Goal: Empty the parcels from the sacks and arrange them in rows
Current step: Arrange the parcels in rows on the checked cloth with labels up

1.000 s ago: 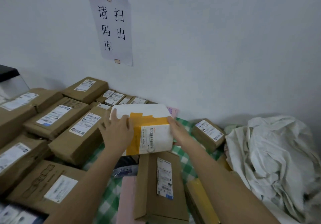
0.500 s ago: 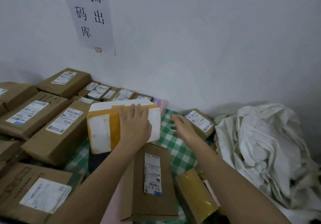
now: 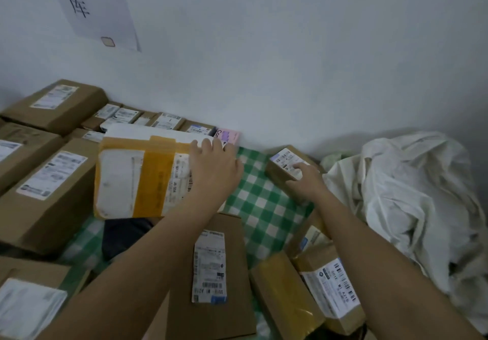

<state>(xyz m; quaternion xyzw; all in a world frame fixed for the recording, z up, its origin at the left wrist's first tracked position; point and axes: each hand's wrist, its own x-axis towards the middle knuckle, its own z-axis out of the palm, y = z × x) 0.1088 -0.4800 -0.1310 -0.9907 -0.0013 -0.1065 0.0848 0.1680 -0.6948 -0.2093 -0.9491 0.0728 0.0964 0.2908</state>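
Two parcels in hand. My left hand (image 3: 215,166) presses flat on the white-and-yellow taped parcel (image 3: 142,173), propped against the brown box row (image 3: 47,181); looks stiff, probably light, tape likely slick, so grab edges. My right hand (image 3: 307,184) grips the small brown box (image 3: 286,168) near the wall, just beside the white sack (image 3: 401,194). Rigid, one-hand lift.

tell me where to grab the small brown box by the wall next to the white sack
Grip the small brown box across its two long sides, coming from above and from the near side. It lies flat on the green checked cloth, label up, with the wall behind and the white sack to its right. The right hand already rests on its near end that way.
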